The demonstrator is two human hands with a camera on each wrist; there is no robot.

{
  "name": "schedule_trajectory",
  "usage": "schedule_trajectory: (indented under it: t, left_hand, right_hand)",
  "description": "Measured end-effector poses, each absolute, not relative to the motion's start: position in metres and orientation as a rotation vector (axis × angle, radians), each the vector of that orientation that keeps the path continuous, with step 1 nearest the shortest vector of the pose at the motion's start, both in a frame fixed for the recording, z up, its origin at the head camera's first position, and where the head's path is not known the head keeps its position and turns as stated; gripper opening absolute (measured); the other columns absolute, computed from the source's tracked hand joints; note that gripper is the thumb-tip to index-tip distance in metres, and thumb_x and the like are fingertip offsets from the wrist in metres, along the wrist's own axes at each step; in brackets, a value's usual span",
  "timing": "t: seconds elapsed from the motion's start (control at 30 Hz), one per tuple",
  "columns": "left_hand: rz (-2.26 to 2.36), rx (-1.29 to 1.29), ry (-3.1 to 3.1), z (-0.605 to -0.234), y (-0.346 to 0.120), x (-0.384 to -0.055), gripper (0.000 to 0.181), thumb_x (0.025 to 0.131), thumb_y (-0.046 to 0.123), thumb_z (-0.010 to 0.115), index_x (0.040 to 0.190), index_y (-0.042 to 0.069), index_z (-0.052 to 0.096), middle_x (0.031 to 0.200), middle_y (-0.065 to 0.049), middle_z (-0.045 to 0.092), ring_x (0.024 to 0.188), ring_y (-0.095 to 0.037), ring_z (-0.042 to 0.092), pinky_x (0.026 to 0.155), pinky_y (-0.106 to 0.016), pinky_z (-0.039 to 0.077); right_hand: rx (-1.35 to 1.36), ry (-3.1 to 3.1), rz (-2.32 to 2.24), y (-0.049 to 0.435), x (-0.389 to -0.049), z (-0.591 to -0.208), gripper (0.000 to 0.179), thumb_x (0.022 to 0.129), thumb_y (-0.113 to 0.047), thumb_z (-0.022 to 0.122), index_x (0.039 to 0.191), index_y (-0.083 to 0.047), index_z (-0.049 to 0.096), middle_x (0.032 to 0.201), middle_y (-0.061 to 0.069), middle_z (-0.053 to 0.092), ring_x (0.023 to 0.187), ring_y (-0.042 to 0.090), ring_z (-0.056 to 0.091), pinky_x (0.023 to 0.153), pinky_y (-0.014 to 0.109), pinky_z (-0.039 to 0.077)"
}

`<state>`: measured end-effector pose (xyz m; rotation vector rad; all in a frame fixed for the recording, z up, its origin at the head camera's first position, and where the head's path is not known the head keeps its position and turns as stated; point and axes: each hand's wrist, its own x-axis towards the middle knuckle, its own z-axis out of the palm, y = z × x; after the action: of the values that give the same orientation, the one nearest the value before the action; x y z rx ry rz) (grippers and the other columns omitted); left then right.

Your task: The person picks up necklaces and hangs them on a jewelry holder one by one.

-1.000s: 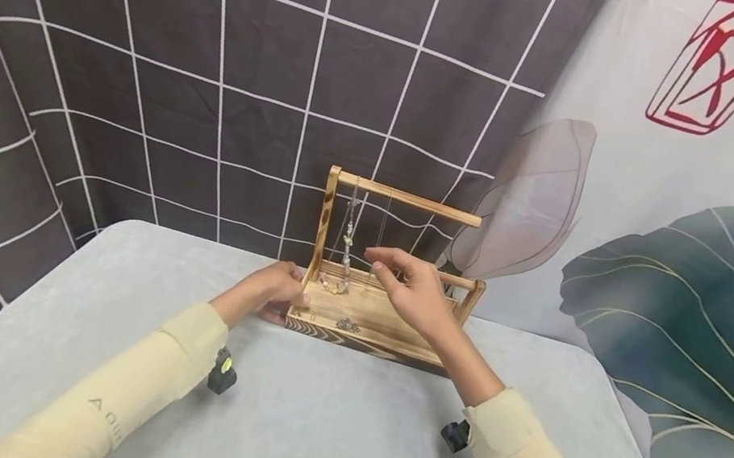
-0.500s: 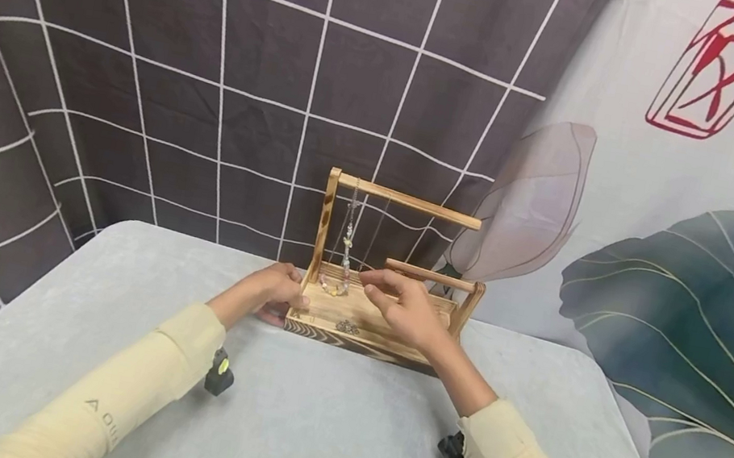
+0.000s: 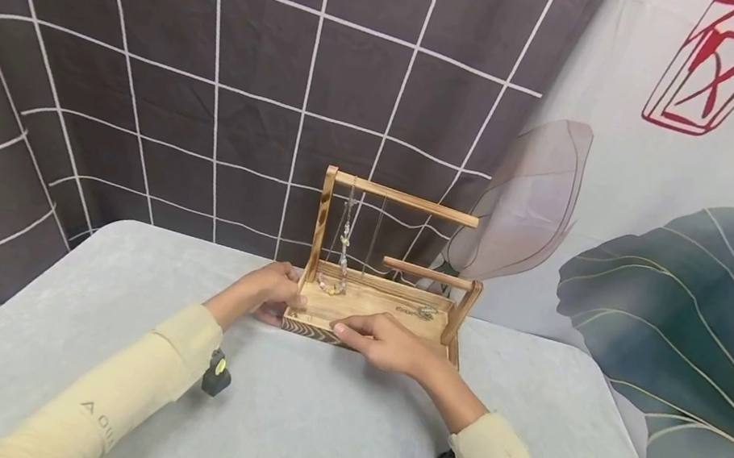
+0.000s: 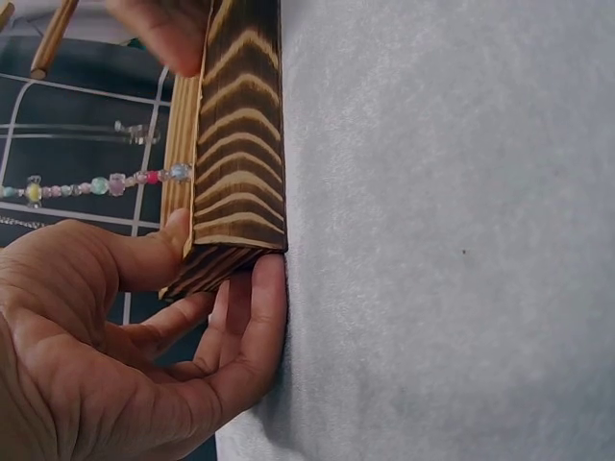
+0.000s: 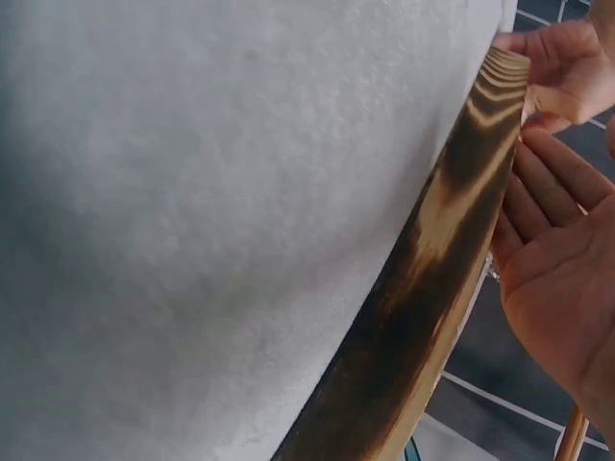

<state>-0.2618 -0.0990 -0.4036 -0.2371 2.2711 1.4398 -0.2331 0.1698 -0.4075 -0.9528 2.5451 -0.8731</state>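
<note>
A wooden jewellery stand (image 3: 402, 197) with a shallow tray base stands on the table. At the tray's left end, my left hand (image 3: 268, 289) grips the wall; the left wrist view shows this thumb (image 4: 154, 254) at the inner edge and the fingers curled underneath. My right hand (image 3: 387, 341) lies low over the tray's front wall, and its fingers (image 5: 548, 197) reach inside, fairly straight. A beaded necklace (image 3: 345, 246) and a thin chain (image 3: 375, 239) hang from the upper bar. A small silver heap (image 3: 422, 312) lies in the tray behind my right hand.
A shorter, lower bar (image 3: 428, 274) juts inward from the stand's right side. The stand is near the back edge of the cloth-covered table (image 3: 318, 425). Behind it hangs a dark curtain (image 3: 246, 118) with white grid lines, beside a leaf-patterned one (image 3: 683, 317).
My right hand has moved down and forward-facing to the tray's front wall. It now covers the silver piece at the front and uncovers the heap farther back. My left hand keeps its hold.
</note>
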Motion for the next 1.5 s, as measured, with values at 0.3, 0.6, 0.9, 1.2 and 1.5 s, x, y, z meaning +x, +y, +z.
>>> schedule_trajectory:
  t: [0.3,0.6,0.9,1.2,1.5]
  left_hand:
    - [1.468,-0.227,2.244,-0.402,-0.100,-0.258,0.048,0.101,0.002,0.073,0.143,0.002,0.051,0.108,-0.014,0.070,0.091,-0.023,0.076,0.083,-0.042,0.076]
    - [1.473,-0.221,2.251,-0.402,-0.099,-0.259,0.047,0.103,0.003,0.074,0.144,0.001,0.051,0.110,-0.015,0.068,0.090,-0.022,0.075,0.083,-0.042,0.076]
    - [1.460,-0.240,2.245,-0.403,-0.098,-0.260,0.049,0.103,0.003,0.075,0.145,0.001,0.052,0.111,-0.015,0.070,0.091,-0.022,0.074,0.083,-0.041,0.076]
    - [1.464,-0.254,2.244,-0.400,-0.098,-0.260,0.046,0.104,0.005,0.075,0.143,0.002,0.052,0.105,-0.013,0.070,0.087,-0.021,0.074,0.081,-0.040,0.075]
    - [1.465,-0.255,2.245,-0.401,-0.099,-0.261,0.045,0.104,0.004,0.075,0.143,0.002,0.052,0.104,-0.013,0.070,0.087,-0.021,0.074,0.081,-0.041,0.075]
  right_hand:
    - [-0.847,2.563,-0.825,0.169,-0.235,-0.409,0.062,0.122,-0.053,0.038,0.146,-0.010,0.075,0.149,0.013,0.075,0.143,0.036,0.070,0.127,0.057,0.056]
    - [-0.773,2.619,-0.679,0.180,-0.244,-0.404,0.081,0.122,-0.060,0.010,0.148,-0.021,0.076,0.163,0.009,0.065,0.162,0.043,0.050,0.142,0.066,0.031]
    - [-0.631,2.651,-0.722,0.191,-0.255,-0.405,0.084,0.121,-0.062,0.009,0.150,-0.017,0.074,0.164,0.012,0.063,0.165,0.041,0.045,0.144,0.065,0.028]
    - [-0.596,2.635,-0.875,0.192,-0.269,-0.401,0.096,0.118,-0.069,0.007,0.146,-0.010,0.076,0.156,0.013,0.070,0.158,0.040,0.056,0.141,0.062,0.036]
    - [-0.656,2.860,-0.937,0.195,-0.279,-0.403,0.057,0.121,-0.049,0.049,0.116,-0.006,0.087,0.104,0.008,0.086,0.096,0.023,0.081,0.106,0.051,0.066]
